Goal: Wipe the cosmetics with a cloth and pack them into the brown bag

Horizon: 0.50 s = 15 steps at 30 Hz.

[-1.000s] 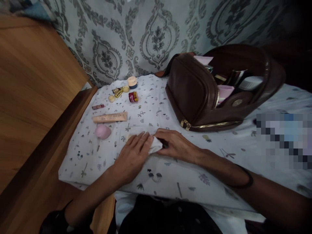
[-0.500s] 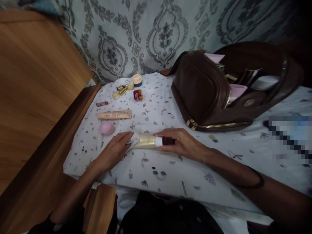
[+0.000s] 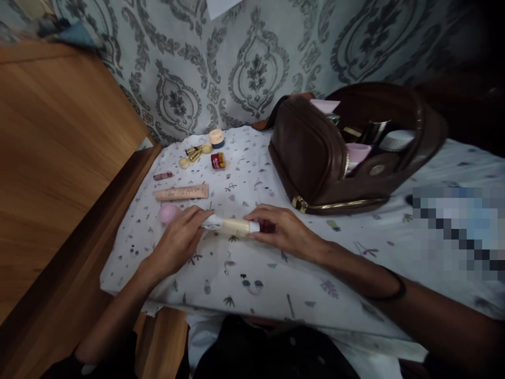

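A pale yellow squeeze tube (image 3: 233, 227) with a white cap lies level between my hands, above the patterned sheet. My right hand (image 3: 278, 226) pinches its capped end between thumb and fingers. My left hand (image 3: 182, 237) is closed on a white cloth (image 3: 212, 222) that wraps the tube's other end. Just behind my left hand sits a pink sponge (image 3: 168, 213), partly hidden by it. Farther back lies a peach tube (image 3: 181, 192).
An open brown bag (image 3: 311, 158) full of cosmetics stands at right. Toward the back are a cream jar (image 3: 216, 139), a red jar (image 3: 218, 161), small gold items (image 3: 194, 154) and a slim reddish tube (image 3: 163, 176). A wooden panel (image 3: 67, 121) borders the left.
The tube has turned in my hands, so its narrower side faces me. My left hand has shifted slightly and now covers part of the sponge. The camera view has moved a little.
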Tool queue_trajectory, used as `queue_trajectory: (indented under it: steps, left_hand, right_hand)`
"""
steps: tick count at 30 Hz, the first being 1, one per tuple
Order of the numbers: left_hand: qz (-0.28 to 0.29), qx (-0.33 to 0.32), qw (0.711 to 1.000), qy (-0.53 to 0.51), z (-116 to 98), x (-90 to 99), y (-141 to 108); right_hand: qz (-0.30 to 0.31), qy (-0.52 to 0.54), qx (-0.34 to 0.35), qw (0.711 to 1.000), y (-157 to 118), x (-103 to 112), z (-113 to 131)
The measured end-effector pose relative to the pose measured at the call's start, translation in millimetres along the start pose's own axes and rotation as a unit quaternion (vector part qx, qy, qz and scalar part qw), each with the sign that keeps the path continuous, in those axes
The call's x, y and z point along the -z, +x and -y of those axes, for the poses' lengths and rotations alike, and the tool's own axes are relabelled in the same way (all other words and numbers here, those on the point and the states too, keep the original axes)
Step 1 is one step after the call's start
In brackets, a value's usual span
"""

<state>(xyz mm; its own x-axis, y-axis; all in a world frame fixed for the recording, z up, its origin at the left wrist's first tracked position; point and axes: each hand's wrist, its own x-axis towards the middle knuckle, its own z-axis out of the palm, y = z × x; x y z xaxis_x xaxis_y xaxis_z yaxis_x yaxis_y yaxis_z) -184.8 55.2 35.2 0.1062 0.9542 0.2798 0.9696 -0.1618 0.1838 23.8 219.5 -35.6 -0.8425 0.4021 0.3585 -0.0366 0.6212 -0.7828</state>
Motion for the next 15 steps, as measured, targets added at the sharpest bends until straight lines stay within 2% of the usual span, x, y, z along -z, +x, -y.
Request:
queue_trajectory:
  steps: [4,6,9,12,15]
  left_hand:
    - [-0.054,-0.058,0.984,0.160,-27,-7.5,12]
    - [-0.022,-0.097,0.978,0.183,-42,-16.2,18]
    - [0.069,-0.118,0.975,0.178,-53,-28.7,24]
    - [0.100,-0.070,0.980,0.160,-41,-30.7,22]
    - [0.071,0.000,0.994,0.082,-15,-22.0,12]
  right_hand:
    - [0.005,-0.024,-0.011,1.000,0,-1,2]
    - [0.012,-0.041,-0.009,0.999,-1,-2,3]
    - [0.024,-0.062,-0.005,0.998,-2,-2,5]
    - [0.028,-0.069,-0.010,0.997,-1,-1,7]
    - [0.034,-0.076,-0.019,0.996,-1,-1,8]
